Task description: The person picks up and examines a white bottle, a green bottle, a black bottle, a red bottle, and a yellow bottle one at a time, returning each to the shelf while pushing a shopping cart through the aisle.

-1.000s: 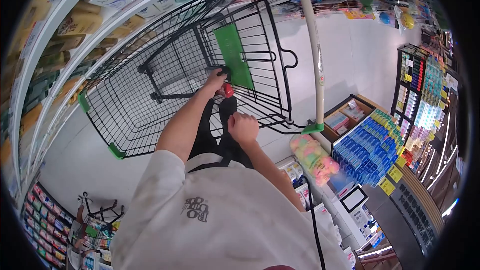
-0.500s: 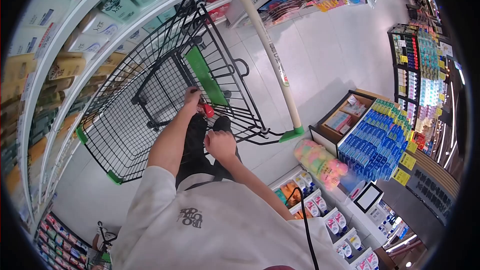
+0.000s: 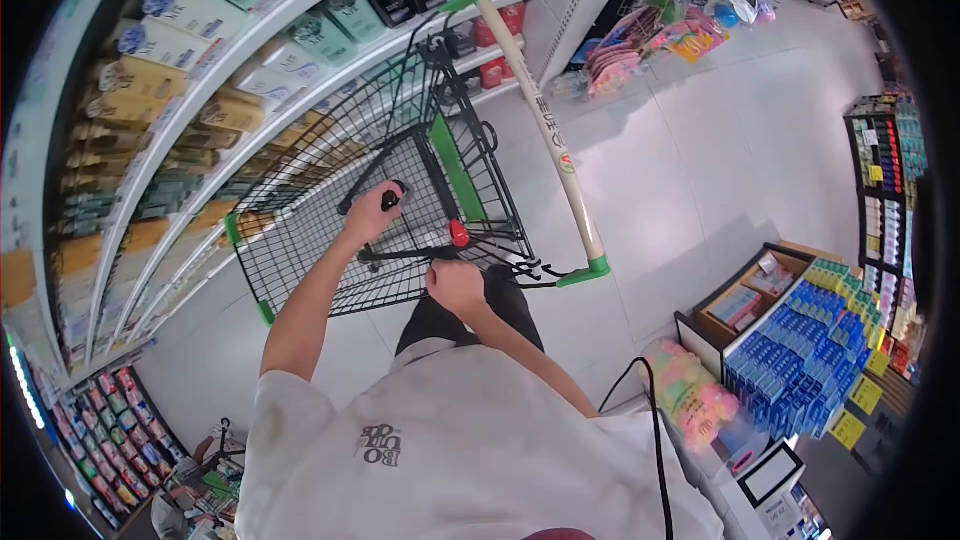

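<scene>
A shopping cart (image 3: 330, 285) with a black wire basket, green corner pieces and a pale handlebar (image 3: 548, 135) stands in front of me. My left hand (image 3: 370, 215) is over the basket, its fingers closed around a small black rounded thing (image 3: 391, 200) whose kind I cannot make out. My right hand (image 3: 457, 289) is a fist close to my waist, beside the cart's near side; whatever it may hold is hidden. Between the hands and the green panel (image 3: 457, 170) of the cart, a red piece (image 3: 459, 232) shows.
Shelves (image 3: 185, 105) of boxed and bottled goods run along the left, close to the cart. Hanging packaged toys (image 3: 670, 20) are ahead. At right stand a display of blue boxes (image 3: 785, 350) and a colourful plush-like bundle (image 3: 690, 395). Another person (image 3: 180, 500) is behind at lower left.
My left hand has moved away from the red piece, further over the basket, and a black thing now shows in it. My right hand stays a fist. The whole view has shifted.
</scene>
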A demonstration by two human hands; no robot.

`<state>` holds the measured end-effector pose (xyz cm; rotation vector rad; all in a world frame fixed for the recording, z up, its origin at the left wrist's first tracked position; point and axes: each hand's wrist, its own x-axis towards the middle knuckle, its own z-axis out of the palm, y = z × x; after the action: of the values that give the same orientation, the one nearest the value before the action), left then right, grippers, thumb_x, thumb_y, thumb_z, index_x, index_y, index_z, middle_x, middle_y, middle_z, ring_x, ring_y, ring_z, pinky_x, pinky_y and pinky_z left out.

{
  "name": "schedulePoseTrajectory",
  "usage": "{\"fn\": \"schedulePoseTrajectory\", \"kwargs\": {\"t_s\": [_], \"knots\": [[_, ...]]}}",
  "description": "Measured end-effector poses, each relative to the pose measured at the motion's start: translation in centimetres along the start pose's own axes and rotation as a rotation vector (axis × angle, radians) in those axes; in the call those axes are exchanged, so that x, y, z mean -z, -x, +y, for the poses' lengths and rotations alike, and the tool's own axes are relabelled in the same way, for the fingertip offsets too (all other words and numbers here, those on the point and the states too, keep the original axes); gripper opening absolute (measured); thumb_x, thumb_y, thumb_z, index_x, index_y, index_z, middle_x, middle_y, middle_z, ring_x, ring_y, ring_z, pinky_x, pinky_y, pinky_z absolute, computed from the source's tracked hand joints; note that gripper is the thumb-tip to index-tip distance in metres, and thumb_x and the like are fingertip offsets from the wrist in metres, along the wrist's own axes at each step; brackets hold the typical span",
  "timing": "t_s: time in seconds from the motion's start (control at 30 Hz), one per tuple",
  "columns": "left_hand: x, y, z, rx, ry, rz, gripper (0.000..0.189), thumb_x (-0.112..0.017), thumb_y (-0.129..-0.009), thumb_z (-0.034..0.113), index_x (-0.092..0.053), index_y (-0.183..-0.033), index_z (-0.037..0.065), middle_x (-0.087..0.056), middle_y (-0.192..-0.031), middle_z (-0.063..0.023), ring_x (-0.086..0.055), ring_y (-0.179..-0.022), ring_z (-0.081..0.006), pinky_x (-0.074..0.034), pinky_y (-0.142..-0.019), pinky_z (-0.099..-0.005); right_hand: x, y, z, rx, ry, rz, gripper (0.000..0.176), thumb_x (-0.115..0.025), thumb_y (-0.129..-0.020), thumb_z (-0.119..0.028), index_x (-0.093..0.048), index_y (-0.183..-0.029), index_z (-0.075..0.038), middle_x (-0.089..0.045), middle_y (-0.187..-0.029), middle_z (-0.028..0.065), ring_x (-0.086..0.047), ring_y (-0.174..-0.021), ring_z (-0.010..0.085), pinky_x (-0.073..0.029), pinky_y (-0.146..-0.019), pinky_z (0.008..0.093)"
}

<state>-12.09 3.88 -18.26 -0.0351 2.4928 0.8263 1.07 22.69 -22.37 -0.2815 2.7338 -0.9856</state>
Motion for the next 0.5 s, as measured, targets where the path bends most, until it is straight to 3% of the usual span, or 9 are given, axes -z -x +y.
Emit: {"fn": "schedulePoseTrajectory", "kwargs": {"t_s": [0.13, 0.2, 0.23, 0.27, 0.33, 0.37, 0.4, 0.47, 0.5], "knots": [[5.1, 5.7, 5.6, -0.071, -0.115, -0.041, 0.024, -0.069, -0.083, 0.019, -0.058, -0.103, 0.016, -0.065, -0.09, -0.0116, -0.06, -0.084, -0.0332, -0.047, -0.074, -0.0418, 1.0, -0.2, 0.5, -0.024, -0.083, -0.11, 0.021, -0.056, -0.085, -0.025, -0.064, -0.077, -0.007, -0.066, -0.071, 0.0138, -0.066, -0.069, 0.0322, -0.052, -0.066, 0.0454], [6.6, 9.0, 8.3, -0.112, -0.07, 0.002, 0.022, -0.068, -0.083, 0.019, -0.058, -0.103, 0.016, -0.062, -0.084, -0.0113, -0.059, -0.082, -0.0321, -0.045, -0.073, -0.0408, 1.4, -0.5, 1.1, -0.185, -0.325, -0.079, 0.018, -0.057, -0.086, -0.023, -0.062, -0.083, -0.006, -0.067, -0.074, 0.0149, -0.066, -0.074, 0.034, -0.051, -0.067, 0.0468], [7.1, 10.4, 9.1, -0.142, -0.072, -0.001, 0.022, -0.068, -0.084, 0.018, -0.058, -0.103, 0.016, -0.062, -0.084, -0.0113, -0.059, -0.083, -0.032, -0.045, -0.073, -0.0409, 1.8, -1.0, 1.7, -0.222, -0.439, -0.16, 0.023, -0.066, -0.08, -0.019, -0.06, -0.097, -0.005, -0.066, -0.087, 0.0159, -0.065, -0.086, 0.0325, -0.051, -0.073, 0.0447], [7.5, 11.8, 10.1, -0.173, -0.075, -0.005, 0.022, -0.067, -0.084, 0.018, -0.058, -0.103, 0.015, -0.062, -0.085, -0.0113, -0.058, -0.085, -0.032, -0.045, -0.074, -0.041, 2.1, -1.1, 2.3, -0.207, -0.443, -0.162, 0.023, -0.066, -0.08, -0.019, -0.06, -0.097, -0.005, -0.066, -0.087, 0.0159, -0.065, -0.086, 0.0325, -0.051, -0.073, 0.0447], [8.0, 14.4, 12.4, -0.192, -0.068, -0.018, 0.021, -0.067, -0.084, 0.017, -0.058, -0.104, 0.015, -0.063, -0.088, -0.0106, -0.059, -0.086, -0.032, -0.045, -0.077, -0.0412, 4.4, -1.1, 2.4, 0.073, -0.549, -0.08, 0.053, -0.075, -0.072, -0.014, -0.052, -0.119, -0.004, -0.062, -0.102, 0.0159, -0.063, -0.095, 0.0304, -0.05, -0.084, 0.04], [7.9, 15.6, 13.3, -0.231, -0.057, -0.022, 0.022, -0.066, -0.083, 0.012, -0.058, -0.103, 0.012, -0.063, -0.091, -0.0099, -0.058, -0.087, -0.0305, -0.045, -0.078, -0.0391, 5.6, -1.1, 2.2, 0.153, -0.604, -0.139, 0.075, -0.08, -0.065, -0.014, -0.045, -0.13, -0.003, -0.055, -0.115, 0.0149, -0.056, -0.107, 0.0303, -0.045, -0.093, 0.039], [7.7, 16.6, 14.4, -0.273, -0.045, -0.025, 0.022, -0.066, -0.082, 0.007, -0.057, -0.103, 0.008, -0.063, -0.094, -0.0091, -0.058, -0.088, -0.0289, -0.045, -0.078, -0.0371, 7.1, -1.1, 1.6, 0.154, -0.603, -0.143, 0.075, -0.08, -0.065, -0.014, -0.045, -0.13, -0.003, -0.055, -0.115, 0.0148, -0.056, -0.107, 0.0303, -0.045, -0.093, 0.039], [7.5, 18.3, 16.5, -0.307, -0.052, -0.023, 0.021, -0.066, -0.083, 0.008, -0.058, -0.102, 0.008, -0.063, -0.094, -0.0091, -0.058, -0.087, -0.0293, -0.045, -0.078, -0.0385, 9.9, -0.7, -0.1, 0.461, -0.639, -0.1, 0.077, -0.081, -0.062, -0.016, -0.046, -0.13, -0.004, -0.053, -0.115, 0.0169, -0.057, -0.098, 0.0327, -0.045, -0.09, 0.0408], [7.3, 18.8, 17.1, -0.304, -0.036, -0.029, 0.02, -0.066, -0.083, 0.008, -0.058, -0.102, 0.008, -0.063, -0.094, -0.0092, -0.058, -0.087, -0.0291, -0.045, -0.078, -0.0389, 11.2, -0.3, -0.9, 0.487, -0.71, -0.137, 0.078, -0.081, -0.06, -0.016, -0.046, -0.129, -0.003, -0.055, -0.11, 0.0165, -0.056, -0.098, 0.0322, -0.043, -0.092, 0.041]]}}
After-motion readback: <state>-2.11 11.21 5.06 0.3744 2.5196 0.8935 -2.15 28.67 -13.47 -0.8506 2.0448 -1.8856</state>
